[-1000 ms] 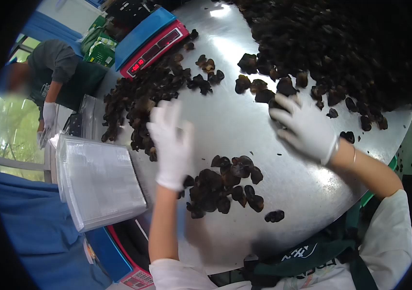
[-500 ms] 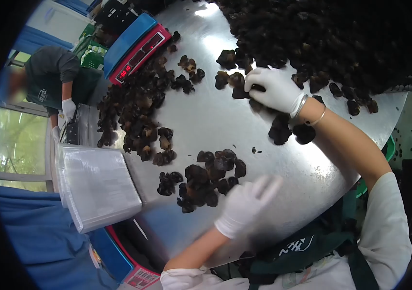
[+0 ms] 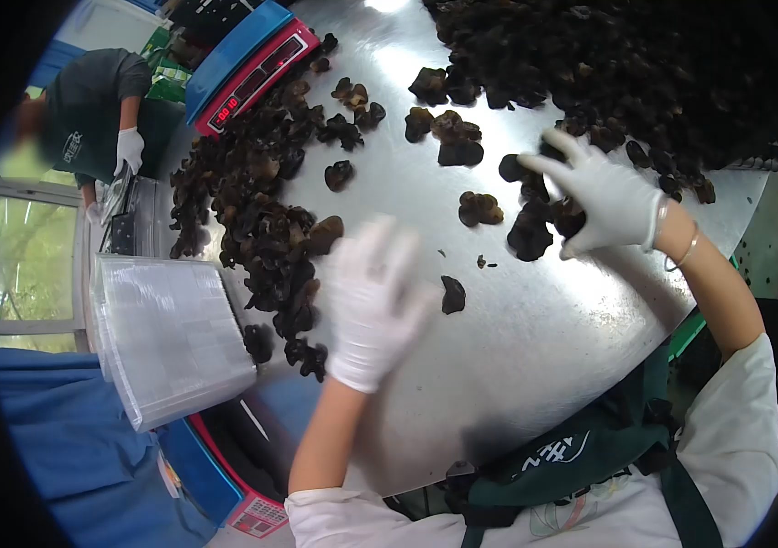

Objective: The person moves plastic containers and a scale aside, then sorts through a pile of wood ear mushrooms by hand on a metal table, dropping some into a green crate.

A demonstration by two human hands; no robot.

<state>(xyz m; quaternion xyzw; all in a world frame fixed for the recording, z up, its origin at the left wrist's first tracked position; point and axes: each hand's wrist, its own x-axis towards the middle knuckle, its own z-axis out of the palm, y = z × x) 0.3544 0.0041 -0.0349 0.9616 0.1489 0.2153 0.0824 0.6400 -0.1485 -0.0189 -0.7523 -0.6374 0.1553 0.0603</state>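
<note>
My left hand [image 3: 371, 306], in a white glove, is blurred over the metal table with its fingers stretched out. It is right beside a long heap of dark wood ear mushrooms [image 3: 270, 233]. My right hand [image 3: 604, 196], also gloved, has thumb and fingers spread around a few dark mushroom pieces [image 3: 531, 228] lying on the metal. A small brownish cluster [image 3: 480, 209] lies left of those pieces, and a single dark piece [image 3: 452, 295] sits between my two hands.
A large mushroom pile [image 3: 608, 73] covers the far right of the table [image 3: 462, 393]. A red and blue scale [image 3: 252, 68] stands at the far left. Stacked clear plastic trays [image 3: 170, 333] and a second scale [image 3: 243, 502] are at the left edge. A gloved co-worker [image 3: 101, 110] stands beyond.
My left hand has swept left and forward; the near mushroom cluster now lies against the left heap. My right hand has moved right and its fingers have spread.
</note>
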